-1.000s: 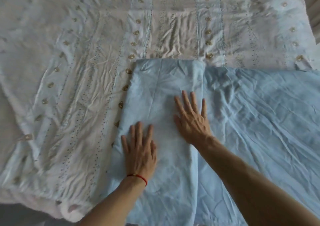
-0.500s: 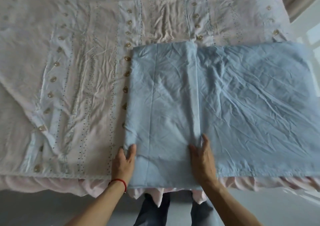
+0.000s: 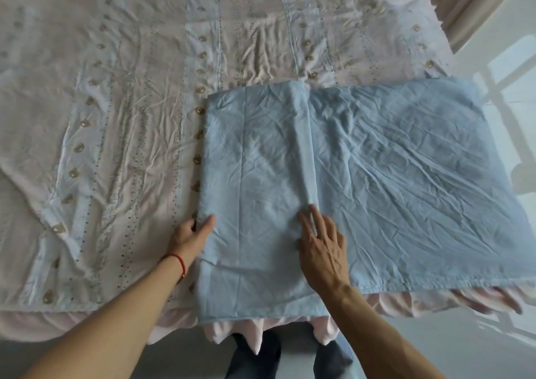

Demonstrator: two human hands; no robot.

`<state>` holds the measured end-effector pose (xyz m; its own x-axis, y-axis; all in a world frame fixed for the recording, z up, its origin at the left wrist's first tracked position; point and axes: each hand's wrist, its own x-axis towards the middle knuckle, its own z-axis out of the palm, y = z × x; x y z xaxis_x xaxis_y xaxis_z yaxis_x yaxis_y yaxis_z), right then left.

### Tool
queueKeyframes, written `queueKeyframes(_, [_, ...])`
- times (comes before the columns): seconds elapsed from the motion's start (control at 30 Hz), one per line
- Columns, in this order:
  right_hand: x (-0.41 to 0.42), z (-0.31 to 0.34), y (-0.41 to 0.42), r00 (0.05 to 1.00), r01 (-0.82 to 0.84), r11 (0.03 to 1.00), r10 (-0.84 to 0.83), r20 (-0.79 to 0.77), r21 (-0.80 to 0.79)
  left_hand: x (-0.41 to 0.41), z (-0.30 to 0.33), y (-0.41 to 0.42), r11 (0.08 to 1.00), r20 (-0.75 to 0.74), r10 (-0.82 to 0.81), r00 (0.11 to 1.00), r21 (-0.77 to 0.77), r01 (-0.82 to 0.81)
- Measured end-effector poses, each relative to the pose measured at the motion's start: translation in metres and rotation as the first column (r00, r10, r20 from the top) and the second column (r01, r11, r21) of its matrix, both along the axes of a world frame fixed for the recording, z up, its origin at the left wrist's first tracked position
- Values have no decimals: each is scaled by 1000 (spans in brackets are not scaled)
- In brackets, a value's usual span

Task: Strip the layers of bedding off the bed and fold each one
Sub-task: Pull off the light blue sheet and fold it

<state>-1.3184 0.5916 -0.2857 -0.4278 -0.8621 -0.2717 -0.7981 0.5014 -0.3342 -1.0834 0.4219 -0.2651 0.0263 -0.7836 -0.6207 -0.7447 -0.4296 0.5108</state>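
Bedding on the bed (image 3: pixel 34 314): pale pink patterned cover (image 3: pixel 121 123) spread wrinkled over nearly the whole top, with lengthwise stripes, dotted lines and rows of small tan motifs; ruffled pink skirt (image 3: pixel 478 300) hangs off the near edge. Light blue sheet (image 3: pixel 391 175) lies flat on top of the cover at the near right part of the bed, its near edge reaching the bed edge, far right corner close to the bed's right side. Left portion of the sheet is folded over itself, forming a narrower doubled panel (image 3: pixel 255 161) with a straight fold edge running away from the person down the middle. Left hand (image 3: pixel 193 235) grips the left edge of that panel, thumb on top of the fabric, fingers curled underneath and mostly hidden. Right hand (image 3: pixel 323 245) rests on the sheet by the fold line, palm down, fingers extended and slightly spread, holding nothing, fingertips touching the fold's edge. Red string bracelet (image 3: pixel 178 261) on the left wrist. Dark trouser legs (image 3: pixel 255 355) visible below the bed edge. Glossy pale floor (image 3: pixel 499 346) at right, curtain (image 3: pixel 470 4) in the top right corner.
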Motion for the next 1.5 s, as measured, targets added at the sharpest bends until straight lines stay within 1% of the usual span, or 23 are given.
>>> queueKeyframes(0.07, [-6, 0, -5, 998, 0, 1000, 0, 67, -1, -15, 7, -25, 996, -125, 83, 989, 43, -78])
queueKeyframes(0.1, [-9, 1, -6, 994, 15, 1000, -15, 108, -3, -27, 19, -32, 983, -182, 152, 972, 129, -130])
queueKeyframes(0.17, [-20, 0, -10, 966, 92, 996, -88, 245, -6, -52, 48, -40, 941, -293, 214, 932, 316, -117])
queueKeyframes(0.2, [-28, -1, -11, 934, 133, 991, -127, 333, 4, -67, 63, -41, 935, -337, 207, 919, 343, -85])
queueKeyframes(0.3, [-52, 9, -13, 807, 239, 962, -122, 578, -131, -114, 102, -32, 978, -450, 103, 887, 206, -9])
queueKeyframes(0.37, [-71, 27, -10, 640, 364, 927, -177, 747, -92, -155, 123, -15, 989, -511, -42, 859, 100, 108])
queueKeyframes(0.47, [-108, 53, 4, 287, 483, 873, -233, 929, 70, -228, 139, 16, 933, -410, -352, 841, -84, 349])
queueKeyframes(0.53, [-132, 72, 13, 39, 541, 834, -153, 987, 108, -277, 147, 40, 884, -334, -468, 818, -161, 439])
queueKeyframes(0.57, [-144, 85, 17, -32, 589, 803, -94, 995, 95, -303, 147, 53, 867, -306, -499, 811, -174, 467])
queueKeyframes(0.63, [-168, 99, 28, -67, 751, 658, -3, 998, 53, -352, 141, 80, 840, -294, -542, 787, -163, 517])
queueKeyframes(0.67, [-183, 96, 39, -80, 800, 600, 58, 995, 30, -371, 134, 94, 846, -371, -518, 771, -91, 525])
queueKeyframes(0.7, [-197, 100, 52, -158, 820, 567, 80, 984, 85, -389, 126, 107, 846, -471, -460, 753, 26, 533])
queueKeyframes(0.77, [-223, 92, 78, -282, 751, 613, -40, 958, 247, -405, 101, 127, 789, -587, -360, 725, 224, 572])
queueKeyframes(0.8, [-237, 81, 94, -296, 705, 637, -135, 945, 312, -405, 87, 135, 766, -572, -386, 724, 238, 597])
queueKeyframes(0.87, [-254, 65, 123, -198, 689, 610, -362, 911, 392, -395, 70, 141, 724, -375, -606, 702, 108, 682])
queueKeyframes(0.9, [-259, 60, 136, -103, 703, 605, -434, 895, 374, -386, 59, 141, 691, -233, -697, 679, 35, 722])
queueKeyframes(1.0, [-261, 44, 154, 306, 632, 758, -435, 847, 161, -353, 25, 128, 691, 34, -714, 699, -123, 712])
queueKeyframes(1.07, [-262, 45, 158, 467, 558, 826, -394, 792, 82, -335, 14, 118, 681, 205, -677, 707, -189, 708])
queueKeyframes(1.17, [-269, 44, 159, 419, 544, 830, -395, 818, 122, -331, 7, 97, 664, 380, -579, 721, -294, 688])
queueKeyframes(1.2, [-272, 43, 159, 444, 510, 851, -388, 807, 129, -333, 6, 90, 675, 396, -552, 734, -305, 672])
queueKeyframes(1.33, [-282, 25, 147, 693, 318, 908, -419, 587, 273, -344, -3, 61, 696, 368, -501, 783, -366, 618])
queueKeyframes(1.4, [-288, 28, 121, 730, 380, 894, -448, 516, 239, -352, -9, 42, 705, 350, -479, 805, -394, 590])
queueKeyframes(1.5, [-304, 25, 76, 677, 545, 829, -523, 518, 124, -366, -14, 2, 778, 300, -406, 863, -383, 498])
